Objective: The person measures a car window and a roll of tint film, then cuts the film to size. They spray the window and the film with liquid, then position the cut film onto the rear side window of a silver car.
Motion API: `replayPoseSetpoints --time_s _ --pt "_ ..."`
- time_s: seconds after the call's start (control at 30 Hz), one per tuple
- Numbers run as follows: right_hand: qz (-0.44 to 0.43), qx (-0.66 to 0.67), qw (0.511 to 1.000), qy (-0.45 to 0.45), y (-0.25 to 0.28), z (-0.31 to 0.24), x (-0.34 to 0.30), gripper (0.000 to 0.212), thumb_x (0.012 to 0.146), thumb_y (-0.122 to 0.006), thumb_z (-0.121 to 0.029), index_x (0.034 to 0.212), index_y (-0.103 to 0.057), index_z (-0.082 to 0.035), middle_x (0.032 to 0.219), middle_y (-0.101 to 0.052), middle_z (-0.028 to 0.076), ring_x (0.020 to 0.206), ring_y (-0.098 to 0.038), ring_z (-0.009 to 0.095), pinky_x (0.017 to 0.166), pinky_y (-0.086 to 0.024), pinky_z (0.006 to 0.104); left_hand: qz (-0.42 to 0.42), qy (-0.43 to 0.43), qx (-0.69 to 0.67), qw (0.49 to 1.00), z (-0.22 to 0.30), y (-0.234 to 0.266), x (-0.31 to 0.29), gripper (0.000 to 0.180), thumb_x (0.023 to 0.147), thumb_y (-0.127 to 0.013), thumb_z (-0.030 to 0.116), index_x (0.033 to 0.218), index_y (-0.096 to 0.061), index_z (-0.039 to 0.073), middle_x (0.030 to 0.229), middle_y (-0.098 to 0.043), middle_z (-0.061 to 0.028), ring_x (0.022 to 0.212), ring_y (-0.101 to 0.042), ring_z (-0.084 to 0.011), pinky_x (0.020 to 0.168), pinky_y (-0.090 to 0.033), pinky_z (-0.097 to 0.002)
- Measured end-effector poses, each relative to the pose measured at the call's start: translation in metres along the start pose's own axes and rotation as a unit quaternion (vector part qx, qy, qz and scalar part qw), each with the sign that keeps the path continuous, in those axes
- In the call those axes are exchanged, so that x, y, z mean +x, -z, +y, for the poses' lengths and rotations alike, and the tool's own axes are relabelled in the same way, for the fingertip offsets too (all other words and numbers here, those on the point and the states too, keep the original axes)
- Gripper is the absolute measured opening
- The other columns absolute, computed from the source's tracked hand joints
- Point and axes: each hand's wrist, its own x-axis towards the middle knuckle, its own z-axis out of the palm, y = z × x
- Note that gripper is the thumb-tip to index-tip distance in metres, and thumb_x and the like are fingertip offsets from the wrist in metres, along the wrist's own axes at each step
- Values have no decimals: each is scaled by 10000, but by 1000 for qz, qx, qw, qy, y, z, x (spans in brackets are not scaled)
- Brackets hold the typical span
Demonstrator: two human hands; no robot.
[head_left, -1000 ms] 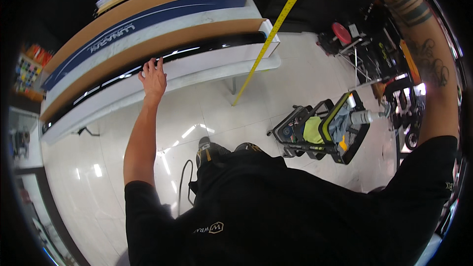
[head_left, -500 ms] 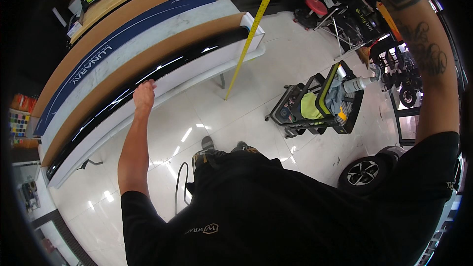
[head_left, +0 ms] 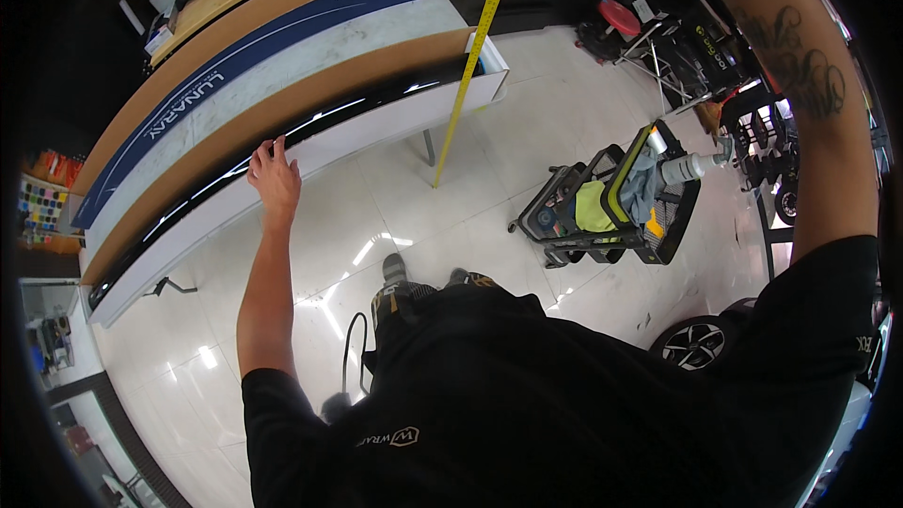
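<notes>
1. Left hand (head_left: pixel 276 179): over the near edge of the white box (head_left: pixel 367 132), fingertips at the black roll (head_left: pixel 348 112). Fingers bent and slightly parted, nothing seen pinched between them. Light contact likely; cannot confirm touch. Pose suits steadying or feeling along the edge more than lifting.
2. Roll: lies lengthwise inside the box, which sits open on the table (head_left: pixel 411 19). Side walls presumably stop it rolling off.
3. Tape (head_left: pixel 467 73): yellow, extended, slanting from the top edge of view down past the box's right end; lower tip near the table leg (head_left: pixel 429 148). Tip seems unheld; the blade's stiffness probably carries it straight.
4. Right arm (head_left: pixel 837 150): raised along the right side. Right hand beyond the frame, so cannot tell finger state or whether it holds the tape.
5. Blue box (head_left: pixel 310 38): behind, parallel to the white one; both long, so aligning them with the table likely gives full support.
</notes>
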Motion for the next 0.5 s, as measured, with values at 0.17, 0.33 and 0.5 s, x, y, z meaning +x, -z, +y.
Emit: replayPoseSetpoints --time_s 0.17,0.33,0.5 --pt "-31 133 990 -24 -11 5 -4 374 677 -750 -266 910 -662 12 920 -647 123 790 -632 226 586 -513 327 34 22 -83 996 18 -16 -85 513 738 -650 107 1217 -470 138 1197 -445 -145 1113 -411 -345 907 -353 -479" --pt "-6 156 986 -54 -14 -1 -23 425 682 -745 -246 1011 -645 4 982 -647 123 821 -636 221 587 -518 317 -141 132 -243 951 5 -60 -225 325 779 -578 100 1098 -549 52 942 -573 -196 901 -546 -362 791 -445 -422" --pt "48 120 991 -41 -8 -8 -40 456 650 -757 -265 1021 -655 -19 1028 -645 120 866 -631 234 635 -516 349 -312 363 -387 788 -10 -85 -425 211 768 -596 146 933 -619 16 717 -636 -107 592 -605 -171 560 -480 -302"
